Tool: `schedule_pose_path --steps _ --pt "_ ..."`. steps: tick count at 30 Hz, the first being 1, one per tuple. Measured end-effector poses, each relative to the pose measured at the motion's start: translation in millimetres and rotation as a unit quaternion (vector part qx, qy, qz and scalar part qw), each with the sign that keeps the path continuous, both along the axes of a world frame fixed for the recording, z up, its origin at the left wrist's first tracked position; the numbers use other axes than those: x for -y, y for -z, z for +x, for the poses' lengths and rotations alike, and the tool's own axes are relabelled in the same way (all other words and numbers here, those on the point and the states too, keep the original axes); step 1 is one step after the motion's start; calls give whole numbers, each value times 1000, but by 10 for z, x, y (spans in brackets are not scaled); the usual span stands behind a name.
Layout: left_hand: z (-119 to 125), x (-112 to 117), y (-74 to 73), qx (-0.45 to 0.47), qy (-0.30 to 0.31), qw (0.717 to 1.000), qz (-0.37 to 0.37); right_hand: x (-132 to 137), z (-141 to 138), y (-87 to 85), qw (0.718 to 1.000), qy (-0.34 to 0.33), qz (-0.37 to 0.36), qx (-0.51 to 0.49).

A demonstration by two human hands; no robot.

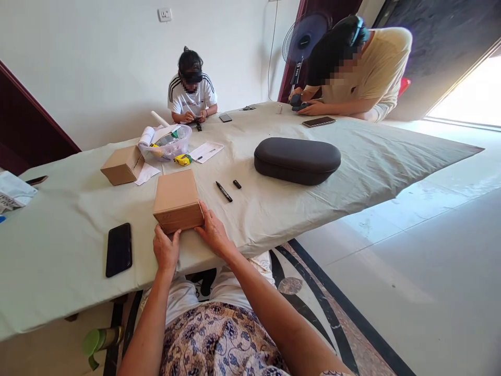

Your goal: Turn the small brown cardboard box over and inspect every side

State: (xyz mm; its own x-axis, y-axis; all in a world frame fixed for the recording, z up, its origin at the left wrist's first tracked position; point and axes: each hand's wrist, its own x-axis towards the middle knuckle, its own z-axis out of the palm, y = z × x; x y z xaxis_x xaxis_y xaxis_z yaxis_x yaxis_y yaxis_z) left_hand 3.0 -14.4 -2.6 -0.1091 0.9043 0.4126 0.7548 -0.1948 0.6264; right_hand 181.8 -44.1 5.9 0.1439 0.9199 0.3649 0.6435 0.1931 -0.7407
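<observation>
A closed brown cardboard box rests at the near edge of the cloth-covered table, between my two hands. My left hand grips its lower left front corner, the thumb against the front face. On the opposite side, my right hand holds the right front corner, with the fingers along the side. Faint marks show on the box's front face. To the right of the box lie an uncapped black marker and its separate cap. A black phone lies left of my left hand.
A second cardboard box stands behind, beside a clear plastic basket of odds and ends. Nearby are a yellow tape measure and papers. A dark oval case sits to the right. Two people work at the far side.
</observation>
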Motion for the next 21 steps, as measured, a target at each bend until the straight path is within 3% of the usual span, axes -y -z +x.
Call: schedule_pose_path --steps 21 --pt "57 -3 -4 -28 -12 999 22 5 -1 10 998 25 -17 47"
